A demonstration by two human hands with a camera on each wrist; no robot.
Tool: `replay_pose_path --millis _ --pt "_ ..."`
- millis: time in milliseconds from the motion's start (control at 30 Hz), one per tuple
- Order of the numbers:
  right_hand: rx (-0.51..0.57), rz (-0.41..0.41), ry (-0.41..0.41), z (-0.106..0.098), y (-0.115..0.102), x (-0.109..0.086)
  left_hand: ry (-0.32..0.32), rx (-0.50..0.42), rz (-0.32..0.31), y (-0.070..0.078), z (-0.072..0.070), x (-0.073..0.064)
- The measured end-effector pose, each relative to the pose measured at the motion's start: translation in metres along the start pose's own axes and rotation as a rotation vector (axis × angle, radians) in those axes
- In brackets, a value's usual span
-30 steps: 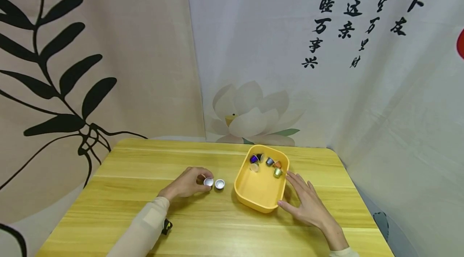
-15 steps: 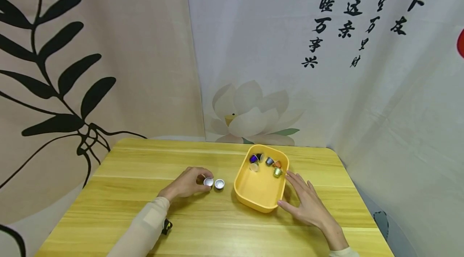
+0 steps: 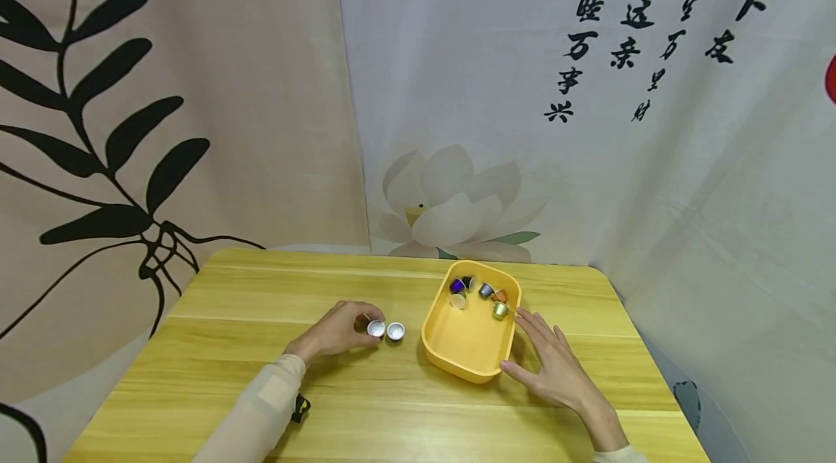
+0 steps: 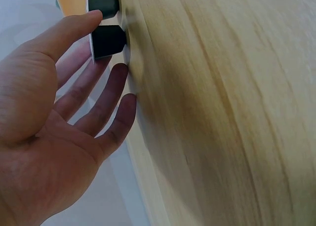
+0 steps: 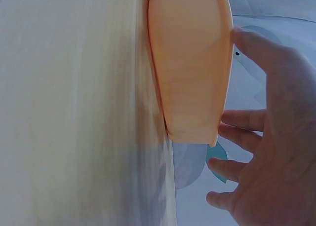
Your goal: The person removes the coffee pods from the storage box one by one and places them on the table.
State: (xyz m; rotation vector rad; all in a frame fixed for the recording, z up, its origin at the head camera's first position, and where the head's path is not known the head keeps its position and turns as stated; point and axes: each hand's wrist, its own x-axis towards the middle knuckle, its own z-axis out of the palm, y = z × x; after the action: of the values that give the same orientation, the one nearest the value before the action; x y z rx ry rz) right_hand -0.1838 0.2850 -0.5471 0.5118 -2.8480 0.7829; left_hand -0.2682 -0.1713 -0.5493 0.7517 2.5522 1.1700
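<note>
My left hand (image 3: 339,331) pinches a dark coffee capsule (image 4: 108,41) between thumb and fingers, its pale lid (image 3: 376,329) facing up. The capsule stands on the table. Right beside it is a second dark coffee capsule (image 3: 395,332), also lid up, which shows behind the thumb in the left wrist view. My right hand (image 3: 555,369) has its fingers spread and touches the right rim of the yellow tray (image 3: 466,361) with thumb and fingertips. In the right wrist view the tray's outer wall (image 5: 190,68) shows, with the fingertips at its rim.
Inside the tray's far half lie several coffee capsules, among them a purple one (image 3: 457,286), a grey-blue one (image 3: 486,291), an orange one (image 3: 500,296) and a green one (image 3: 500,310). The wooden table (image 3: 366,412) ends at a printed cloth backdrop (image 3: 470,85).
</note>
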Motion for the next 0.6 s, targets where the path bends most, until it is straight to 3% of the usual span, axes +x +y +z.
replay_pose_path --millis 600 --pt "0.005 -0.004 0.005 -0.0007 -0.0004 0.0004 0.009 0.012 0.022 0.0002 -0.0018 -0.0028"
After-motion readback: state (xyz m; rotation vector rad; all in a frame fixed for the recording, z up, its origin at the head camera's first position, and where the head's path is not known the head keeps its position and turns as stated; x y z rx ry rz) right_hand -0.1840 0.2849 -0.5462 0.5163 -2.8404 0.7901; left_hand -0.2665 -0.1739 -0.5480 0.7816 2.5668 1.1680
